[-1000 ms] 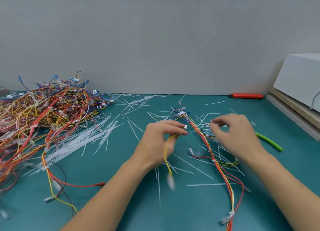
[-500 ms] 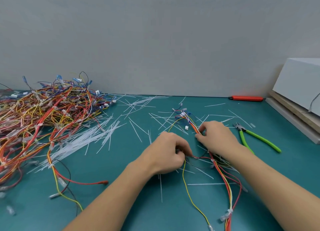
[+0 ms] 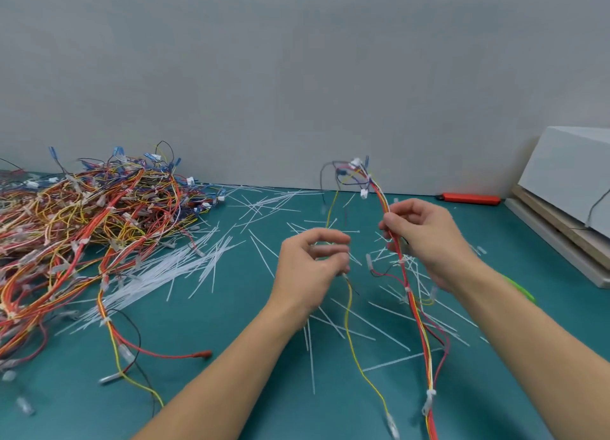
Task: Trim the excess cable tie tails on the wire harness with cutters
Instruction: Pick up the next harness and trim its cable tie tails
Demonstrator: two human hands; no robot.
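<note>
While both bare hands are raised above the teal surface (image 3: 231, 357), the right hand (image 3: 425, 238) has its grip closed around a wire harness of red, orange and yellow wires (image 3: 414, 311), thumb and fingers pinching the bundle just below its top. Above that hand the harness fans out into small white connectors (image 3: 363, 193) and thin blue and purple leads, held up against the pale grey wall (image 3: 297, 76). Below the hand the bundle hangs down toward the near edge, with small white cable ties (image 3: 429, 394) cinched around it at several spots. The left hand (image 3: 310, 264), just beside the harness on its left, has fingers curled, pinching a single yellow wire (image 3: 350, 324) that branches off and trails down to a blurred clear-sleeved end. Its fingertips are blurred, so how tight that pinch is, I cannot tell exactly. Cut white cable tie tails (image 3: 185, 268) litter the surface beneath and to the left of the harness. Well to the left of the harness sits a big tangled heap of red, orange and yellow wire harnesses (image 3: 82, 225). Only a sliver of the green-handled cutters (image 3: 521, 289) shows to the right of the harness, behind the right forearm. A red-orange flat tool (image 3: 470, 198) lies by the wall, beyond the harness to the right, near stacked pale boards and a grey box (image 3: 574, 182).
</note>
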